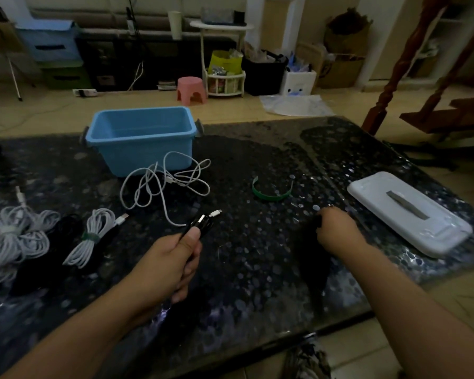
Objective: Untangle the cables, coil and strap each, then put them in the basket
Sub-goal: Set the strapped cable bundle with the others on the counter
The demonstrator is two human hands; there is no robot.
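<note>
While the left hand (173, 258) curled round a black cable (200, 224), its plug end stuck out just past the thumb. The right hand (335, 228) pinched something dark, too dim to name. A loose white cable (164, 181) lay before the blue basket (141, 138).

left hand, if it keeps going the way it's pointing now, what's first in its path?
The left hand, holding a black cable, points up and slightly right. Likely first: the white connector tip of the loose white cable just ahead; beyond that, bare table. Depth is unclear.
</note>
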